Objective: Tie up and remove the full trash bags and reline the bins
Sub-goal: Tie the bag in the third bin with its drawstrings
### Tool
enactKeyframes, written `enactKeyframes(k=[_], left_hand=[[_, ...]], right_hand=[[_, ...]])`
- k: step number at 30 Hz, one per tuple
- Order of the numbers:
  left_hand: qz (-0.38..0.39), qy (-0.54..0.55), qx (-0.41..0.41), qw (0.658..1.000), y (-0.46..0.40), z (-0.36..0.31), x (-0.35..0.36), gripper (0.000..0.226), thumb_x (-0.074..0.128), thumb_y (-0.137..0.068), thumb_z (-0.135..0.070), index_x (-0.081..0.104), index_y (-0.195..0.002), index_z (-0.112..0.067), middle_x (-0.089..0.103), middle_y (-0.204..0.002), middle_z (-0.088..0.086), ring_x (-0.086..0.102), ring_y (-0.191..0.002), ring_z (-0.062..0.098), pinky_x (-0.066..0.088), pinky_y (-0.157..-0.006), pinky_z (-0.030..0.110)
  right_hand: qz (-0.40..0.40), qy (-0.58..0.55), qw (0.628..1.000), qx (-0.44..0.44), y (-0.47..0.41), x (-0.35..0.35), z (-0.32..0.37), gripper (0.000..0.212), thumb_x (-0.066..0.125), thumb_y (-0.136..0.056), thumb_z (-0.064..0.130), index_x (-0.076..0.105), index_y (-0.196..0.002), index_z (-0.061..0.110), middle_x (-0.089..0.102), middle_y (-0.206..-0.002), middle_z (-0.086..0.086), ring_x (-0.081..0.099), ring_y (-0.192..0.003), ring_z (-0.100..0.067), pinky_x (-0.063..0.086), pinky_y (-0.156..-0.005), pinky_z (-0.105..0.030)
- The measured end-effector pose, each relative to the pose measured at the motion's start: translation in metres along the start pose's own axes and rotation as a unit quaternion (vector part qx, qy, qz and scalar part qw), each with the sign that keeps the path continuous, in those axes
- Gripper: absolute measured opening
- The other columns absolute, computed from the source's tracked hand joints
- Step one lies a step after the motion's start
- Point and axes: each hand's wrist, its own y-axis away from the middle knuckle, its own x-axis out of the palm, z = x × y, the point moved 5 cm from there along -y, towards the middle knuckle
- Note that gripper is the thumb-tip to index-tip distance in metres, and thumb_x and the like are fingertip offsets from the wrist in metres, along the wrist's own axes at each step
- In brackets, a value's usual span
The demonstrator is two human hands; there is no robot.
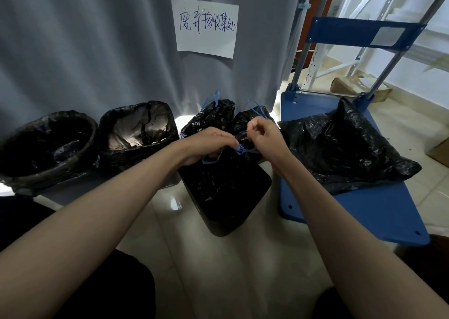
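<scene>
A full black trash bag [223, 185] sits in a dark bin on the floor at centre. Its blue drawstring [239, 149] is bunched at the bag's mouth. My left hand [209, 146] grips the gathered neck and a drawstring loop. My right hand [263, 134] pinches a strand of the drawstring and holds it up just above the knot. Behind stand two tied black bags [213, 117] [250, 119] with blue strings sticking up.
Two bins lined with black bags stand at left, a round one [48, 146] and a square one [138, 126]. A blue hand cart [379, 209] at right carries another black bag [345, 148]. A grey curtain with a paper sign [205, 28] hangs behind.
</scene>
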Motion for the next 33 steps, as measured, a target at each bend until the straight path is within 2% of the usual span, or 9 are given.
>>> enactKeyframes(k=[4, 7, 9, 11, 19, 24, 28, 31, 33], left_hand=[[0.008, 0.061, -0.055, 0.997, -0.004, 0.006, -0.001, 0.024, 0.06, -0.089, -0.016, 0.053, -0.067, -0.02, 0.031, -0.057, -0.005, 0.024, -0.048, 0.007, 0.019, -0.044, 0.021], [-0.004, 0.08, -0.088, 0.993, -0.007, 0.01, -0.002, 0.027, 0.06, -0.088, -0.016, 0.044, -0.067, -0.023, 0.024, -0.057, -0.005, 0.019, -0.048, 0.008, 0.016, -0.046, 0.023], [0.001, 0.081, -0.097, 0.992, -0.007, 0.011, -0.003, 0.027, 0.059, -0.088, -0.016, 0.043, -0.067, -0.023, 0.023, -0.057, -0.005, 0.02, -0.048, 0.008, 0.017, -0.046, 0.023], [0.004, 0.084, -0.101, 0.991, -0.007, 0.011, -0.004, 0.025, 0.059, -0.088, -0.016, 0.044, -0.068, -0.022, 0.023, -0.058, -0.005, 0.02, -0.047, 0.008, 0.018, -0.047, 0.024], [0.002, 0.018, -0.098, 0.995, -0.004, 0.006, -0.009, 0.021, 0.061, -0.085, -0.019, 0.047, -0.069, -0.019, 0.03, -0.055, -0.004, 0.024, -0.046, 0.009, 0.021, -0.046, 0.024], [-0.002, -0.02, -0.105, 0.994, -0.003, 0.005, -0.013, 0.029, 0.062, -0.085, -0.02, 0.046, -0.061, -0.019, 0.033, -0.054, -0.003, 0.026, -0.045, 0.01, 0.022, -0.045, 0.024], [-0.004, -0.051, -0.106, 0.993, -0.003, 0.005, -0.016, 0.014, 0.065, -0.083, -0.02, 0.055, -0.078, -0.011, 0.033, -0.053, -0.003, 0.026, -0.047, 0.012, 0.022, -0.046, 0.025], [-0.009, -0.072, -0.086, 0.994, -0.002, 0.003, -0.02, 0.017, 0.066, -0.084, -0.02, 0.071, -0.085, -0.004, 0.039, -0.053, -0.005, 0.029, -0.047, 0.01, 0.025, -0.045, 0.024], [-0.015, -0.079, -0.065, 0.995, 0.0, 0.0, -0.021, 0.014, 0.066, -0.088, -0.02, 0.076, -0.088, -0.009, 0.043, -0.049, -0.007, 0.031, -0.043, 0.008, 0.027, -0.043, 0.021]], right_hand=[[0.059, 0.033, 0.998, -0.014, 0.008, 0.001, -0.002, 0.01, 0.059, -0.086, 0.0, 0.063, -0.076, 0.003, 0.054, -0.067, -0.002, 0.045, -0.062, -0.005, 0.039, -0.063, -0.015], [0.083, 0.071, 0.994, -0.008, 0.012, 0.005, -0.004, 0.008, 0.07, -0.078, 0.007, 0.068, -0.074, 0.014, 0.057, -0.062, 0.004, 0.047, -0.056, 0.001, 0.043, -0.062, -0.014], [0.08, 0.088, 0.993, -0.007, 0.012, 0.005, -0.005, 0.008, 0.076, -0.076, 0.01, 0.07, -0.072, 0.015, 0.064, -0.063, -0.003, 0.053, -0.057, -0.001, 0.048, -0.064, -0.016], [0.068, 0.104, 0.992, -0.018, 0.013, 0.003, -0.003, 0.013, 0.083, -0.072, 0.013, 0.07, -0.071, 0.013, 0.069, -0.066, -0.006, 0.058, -0.058, -0.002, 0.05, -0.064, -0.013], [0.041, 0.163, 0.985, -0.041, 0.014, 0.01, 0.003, 0.027, 0.087, -0.068, 0.014, 0.061, -0.063, 0.02, 0.062, -0.056, 0.01, 0.057, -0.052, 0.004, 0.045, -0.061, -0.007], [0.04, 0.192, 0.979, -0.052, 0.015, 0.014, 0.007, 0.024, 0.086, -0.069, 0.015, 0.062, -0.067, 0.018, 0.068, -0.065, 0.002, 0.065, -0.064, -0.009, 0.055, -0.072, -0.026], [0.036, 0.212, 0.976, -0.047, 0.015, 0.018, 0.007, 0.019, 0.083, -0.072, 0.016, 0.065, -0.07, 0.012, 0.068, -0.069, -0.002, 0.066, -0.068, -0.015, 0.057, -0.073, -0.036], [0.039, 0.219, 0.974, -0.049, 0.017, 0.021, 0.009, 0.015, 0.078, -0.077, 0.014, 0.066, -0.07, 0.01, 0.067, -0.07, -0.003, 0.064, -0.069, -0.018, 0.056, -0.071, -0.039], [0.036, 0.215, 0.974, -0.056, 0.019, 0.023, 0.012, 0.009, 0.07, -0.079, 0.01, 0.067, -0.07, 0.009, 0.068, -0.071, -0.003, 0.065, -0.071, -0.019, 0.055, -0.071, -0.039]])
